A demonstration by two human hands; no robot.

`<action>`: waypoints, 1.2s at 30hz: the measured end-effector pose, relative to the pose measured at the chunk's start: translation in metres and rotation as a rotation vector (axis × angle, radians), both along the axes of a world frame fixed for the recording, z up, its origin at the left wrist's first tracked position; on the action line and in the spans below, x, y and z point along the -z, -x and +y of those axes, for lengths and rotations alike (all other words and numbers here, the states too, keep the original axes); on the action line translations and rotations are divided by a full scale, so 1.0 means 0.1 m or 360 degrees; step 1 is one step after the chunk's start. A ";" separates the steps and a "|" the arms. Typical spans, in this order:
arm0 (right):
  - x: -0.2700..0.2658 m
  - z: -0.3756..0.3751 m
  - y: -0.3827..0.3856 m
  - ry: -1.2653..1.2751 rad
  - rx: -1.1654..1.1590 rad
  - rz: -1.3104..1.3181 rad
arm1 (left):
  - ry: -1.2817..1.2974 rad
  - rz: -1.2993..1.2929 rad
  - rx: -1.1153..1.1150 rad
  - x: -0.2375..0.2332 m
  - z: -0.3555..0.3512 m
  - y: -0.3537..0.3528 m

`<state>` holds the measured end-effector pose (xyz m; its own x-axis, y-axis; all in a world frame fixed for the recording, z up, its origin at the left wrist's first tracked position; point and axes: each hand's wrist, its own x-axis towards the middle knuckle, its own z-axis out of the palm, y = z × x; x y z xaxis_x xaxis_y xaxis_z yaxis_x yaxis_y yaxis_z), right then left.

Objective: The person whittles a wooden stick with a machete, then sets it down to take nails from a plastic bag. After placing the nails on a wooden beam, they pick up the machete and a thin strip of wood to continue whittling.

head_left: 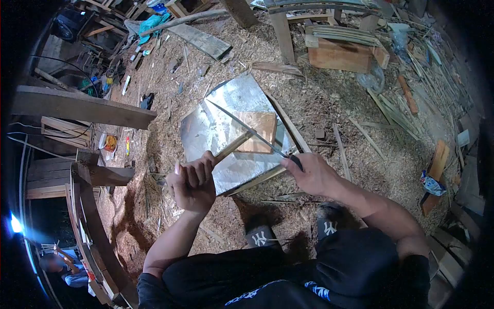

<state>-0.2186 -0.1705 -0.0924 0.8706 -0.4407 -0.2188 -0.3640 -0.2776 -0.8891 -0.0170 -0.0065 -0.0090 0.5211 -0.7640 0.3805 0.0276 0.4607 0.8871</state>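
Right hand (pixel 311 175) and left hand (pixel 193 184), both closed: right grasps a knife by its black handle, left is clenched on a wooden stick. Count: two bare hands, one long narrow-bladed knife (pixel 231 117), one wooden stick (pixel 231 147), one square wooden block (pixel 265 123), one metal-faced panel (pixel 208 141), two dark shoes (pixel 261 237) with white NY logos, one other person (pixel 77 275) at far lower left. Knife's long axis runs diagonally, handle lower right, tip upper left, over the panel's upper-left edge. Stick's long axis goes the other way, from the left fist up and right, far end at about mid-blade. The two cross in view above the block; can't tell actual blade contact or which edge is sharp. Right fingers wrap the handle, no gap visible; left fingers curl tight, knuckles up, wrist bent a little. Knife and stick are both over the panel, which sits skewed on the shavings-covered floor (pixel 319 105), ahead of the shoes. Block lies flat on the panel, right of its middle.
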 end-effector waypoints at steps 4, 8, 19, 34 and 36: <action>-0.07 0.04 0.11 0.0015 -0.0120 -0.0041 | -0.0011 0.0035 -0.0042 0.01 -0.03 -0.01; -0.10 -0.08 0.09 -0.0044 0.0006 0.0284 | 0.0023 0.0017 -0.0003 0.02 0.01 -0.02; -0.10 -0.16 0.16 -0.0030 -0.0001 0.0058 | 0.0019 0.0063 -0.0109 -0.05 -0.07 -0.01; -0.17 -0.09 0.04 0.0071 -0.0004 0.0108 | -0.0033 -0.0008 -0.0163 0.01 -0.02 -0.02; -0.22 -0.09 0.07 0.0132 0.0011 0.0038 | -0.0039 -0.0039 -0.0163 0.00 -0.03 -0.01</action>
<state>-0.2252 -0.1799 -0.0700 0.8625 -0.4640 -0.2019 -0.3868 -0.3471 -0.8544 -0.0163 -0.0093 -0.0092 0.5874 -0.7165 0.3762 -0.0405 0.4382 0.8979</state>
